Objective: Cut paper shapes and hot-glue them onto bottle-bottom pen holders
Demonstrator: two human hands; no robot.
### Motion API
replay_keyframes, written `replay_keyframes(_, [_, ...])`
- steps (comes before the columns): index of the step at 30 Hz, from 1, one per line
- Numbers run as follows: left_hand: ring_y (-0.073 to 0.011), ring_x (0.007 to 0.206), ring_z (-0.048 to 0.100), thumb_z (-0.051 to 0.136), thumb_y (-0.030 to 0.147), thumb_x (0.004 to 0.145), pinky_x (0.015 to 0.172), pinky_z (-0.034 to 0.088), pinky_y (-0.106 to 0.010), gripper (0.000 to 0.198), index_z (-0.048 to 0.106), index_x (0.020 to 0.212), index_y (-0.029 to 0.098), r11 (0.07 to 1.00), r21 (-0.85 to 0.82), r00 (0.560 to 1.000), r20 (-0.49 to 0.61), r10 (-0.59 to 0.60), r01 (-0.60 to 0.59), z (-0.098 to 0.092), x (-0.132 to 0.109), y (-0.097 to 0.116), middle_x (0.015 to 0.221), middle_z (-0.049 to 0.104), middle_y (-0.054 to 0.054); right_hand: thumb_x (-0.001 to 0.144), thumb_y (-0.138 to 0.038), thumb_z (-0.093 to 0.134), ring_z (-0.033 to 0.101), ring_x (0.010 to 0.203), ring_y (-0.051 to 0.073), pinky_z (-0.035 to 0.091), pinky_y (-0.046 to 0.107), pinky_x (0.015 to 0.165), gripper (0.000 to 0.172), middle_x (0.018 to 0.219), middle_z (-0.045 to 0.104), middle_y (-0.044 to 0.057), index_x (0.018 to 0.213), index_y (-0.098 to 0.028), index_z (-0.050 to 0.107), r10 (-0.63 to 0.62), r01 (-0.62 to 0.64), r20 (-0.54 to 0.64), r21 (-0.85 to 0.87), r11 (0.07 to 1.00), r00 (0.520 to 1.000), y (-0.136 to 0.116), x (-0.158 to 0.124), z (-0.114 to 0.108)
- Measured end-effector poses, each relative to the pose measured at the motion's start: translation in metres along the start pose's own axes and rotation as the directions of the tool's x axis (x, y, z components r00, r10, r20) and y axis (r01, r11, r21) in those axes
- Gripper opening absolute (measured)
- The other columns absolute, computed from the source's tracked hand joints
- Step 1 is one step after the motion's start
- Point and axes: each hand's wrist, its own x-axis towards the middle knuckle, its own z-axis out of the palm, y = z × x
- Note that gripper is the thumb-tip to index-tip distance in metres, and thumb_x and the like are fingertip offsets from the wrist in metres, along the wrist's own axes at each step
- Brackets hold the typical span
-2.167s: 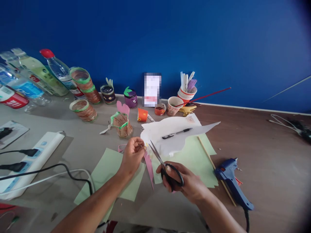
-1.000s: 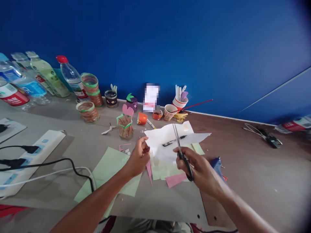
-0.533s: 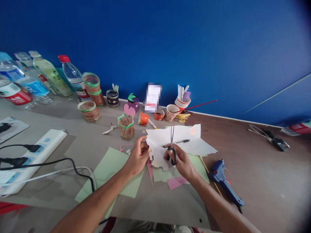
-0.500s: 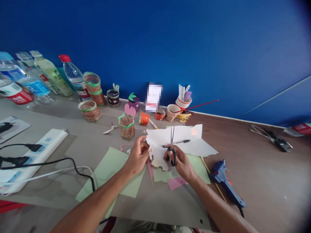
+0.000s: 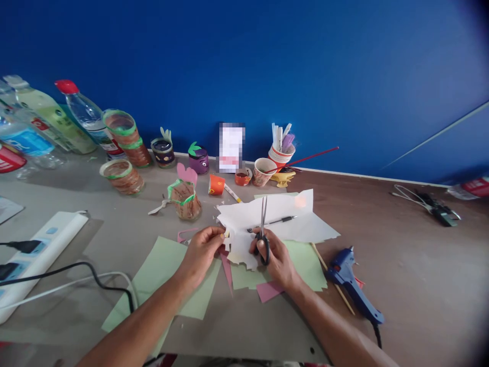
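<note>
My right hand point(image 5: 275, 259) grips black-handled scissors point(image 5: 263, 224), their blades pointing away from me and nearly closed. The fingers of my left hand point(image 5: 202, 252) are pinched on a small pale yellowish paper piece point(image 5: 227, 234), which is mostly hidden by the fingertips. Beneath the hands lies a creased white sheet point(image 5: 305, 227) with a jagged, cut left edge. A black pen point(image 5: 284, 219) rests on that sheet. Green paper point(image 5: 160, 270) and pink scraps point(image 5: 269, 291) are spread under and around it.
A blue glue gun point(image 5: 355, 288) lies to the right beside a thin wooden stick. Behind the paper stand decorated jars point(image 5: 186, 204), paper cups point(image 5: 263, 173) and a pixelated upright screen point(image 5: 231, 148). Bottles point(image 5: 87, 117) and a power strip point(image 5: 49, 255) with cables occupy the left.
The view has turned slightly right, so the table things appear shifted left. Both hands keep their hold, and the scissors stay nearly closed.
</note>
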Motion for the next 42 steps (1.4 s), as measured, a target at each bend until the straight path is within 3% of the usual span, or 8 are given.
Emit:
replay_keyframes(4, [-0.0136, 0.061, 0.059, 0.068, 0.034, 0.067, 0.06, 0.047, -0.027, 0.026, 0.064, 0.082, 0.013, 1.0, 0.002, 1.0, 0.021, -0.016, 0.015, 0.001, 0.0, 0.001, 0.07, 0.064, -0.002, 0.088, -0.06, 0.048, 0.044, 0.059, 0.013, 0.04, 0.025, 0.052, 0.05, 0.071, 0.055, 0.001, 0.11, -0.016, 0.05, 0.009, -0.009, 0.007, 0.011, 1.0, 1.0, 0.0, 0.0, -0.001])
replay_keyframes(7, [-0.0134, 0.061, 0.057, 0.062, 0.034, 0.074, 0.059, 0.046, -0.026, 0.019, 0.061, 0.081, 0.016, 0.98, 0.177, 0.996, 0.001, 0.089, -0.088, 0.0, 0.001, -0.001, 0.069, 0.062, -0.001, 0.088, -0.06, 0.049, 0.045, 0.06, 0.013, 0.04, 0.025, 0.055, 0.049, 0.071, 0.056, 0.001, 0.109, -0.016, 0.05, 0.007, -0.007, 0.008, 0.018, 1.0, 1.0, 0.001, 0.0, -0.003])
replay_keyframes(11, [-0.0114, 0.055, 0.049, 0.052, 0.028, 0.081, 0.056, 0.039, -0.023, 0.011, 0.057, 0.079, 0.019, 0.814, 0.51, 0.948, 0.006, 0.319, -0.277, -0.006, 0.003, -0.006, 0.062, 0.056, 0.003, 0.086, -0.062, 0.051, 0.046, 0.059, 0.013, 0.04, 0.025, 0.054, 0.051, 0.071, 0.057, 0.001, 0.109, -0.016, 0.05, 0.014, -0.015, 0.022, 0.012, 1.0, 1.0, 0.0, -0.001, -0.004])
replay_keyframes(14, [-0.0122, 0.059, 0.051, 0.048, 0.026, 0.084, 0.059, 0.039, -0.024, 0.011, 0.057, 0.083, 0.019, 0.743, 0.595, 0.931, 0.027, 0.363, -0.307, -0.01, 0.006, -0.008, 0.068, 0.061, 0.001, 0.084, -0.066, 0.051, 0.045, 0.057, 0.013, 0.04, 0.024, 0.051, 0.055, 0.07, 0.057, 0.001, 0.108, -0.016, 0.05, 0.023, -0.023, 0.024, 0.014, 1.0, 0.999, -0.002, 0.0, -0.004])
replay_keyframes(24, [-0.0151, 0.072, 0.062, 0.049, 0.029, 0.084, 0.067, 0.047, -0.025, 0.013, 0.057, 0.087, 0.019, 0.865, 0.422, 0.958, 0.033, 0.285, -0.272, -0.01, 0.01, -0.005, 0.083, 0.068, -0.002, 0.087, -0.06, 0.049, 0.045, 0.056, 0.013, 0.04, 0.027, 0.053, 0.05, 0.069, 0.056, 0.001, 0.108, -0.015, 0.05, -0.024, 0.031, 0.135, -0.051, 0.998, 0.991, -0.009, -0.006, -0.006])
replay_keyframes(29, [-0.0153, 0.069, 0.061, 0.05, 0.029, 0.083, 0.063, 0.046, -0.024, 0.015, 0.06, 0.087, 0.018, 0.864, 0.433, 0.962, 0.025, 0.273, -0.257, -0.009, 0.006, -0.002, 0.083, 0.068, -0.003, 0.087, -0.05, 0.051, 0.054, 0.07, 0.019, 0.046, 0.032, 0.068, 0.041, 0.073, 0.059, 0.004, 0.108, -0.016, 0.059, -0.094, 0.16, 0.263, -0.243, 0.957, 0.96, -0.012, -0.008, -0.008])
replay_keyframes(37, [-0.0126, 0.063, 0.056, 0.06, 0.034, 0.077, 0.059, 0.044, -0.022, 0.018, 0.063, 0.081, 0.016, 0.918, 0.327, 0.974, 0.044, 0.222, -0.224, -0.006, 0.006, 0.004, 0.071, 0.063, 0.0, 0.081, -0.03, 0.059, 0.052, 0.068, 0.017, 0.043, 0.028, 0.067, 0.021, 0.07, 0.059, 0.002, 0.094, -0.016, 0.068, -0.052, 0.229, 0.434, -0.367, 0.902, 0.899, -0.028, -0.004, -0.018])
replay_keyframes(42, [-0.0152, 0.071, 0.06, 0.061, 0.036, 0.078, 0.066, 0.047, -0.025, 0.022, 0.066, 0.081, 0.015, 0.927, 0.307, 0.975, 0.023, 0.219, -0.216, -0.009, 0.009, 0.002, 0.076, 0.067, -0.003, 0.078, -0.023, 0.061, 0.047, 0.056, 0.012, 0.038, 0.022, 0.054, 0.017, 0.063, 0.057, -0.001, 0.092, -0.016, 0.069, 0.101, 0.082, 0.476, -0.348, 0.934, 0.874, -0.04, -0.004, -0.025])
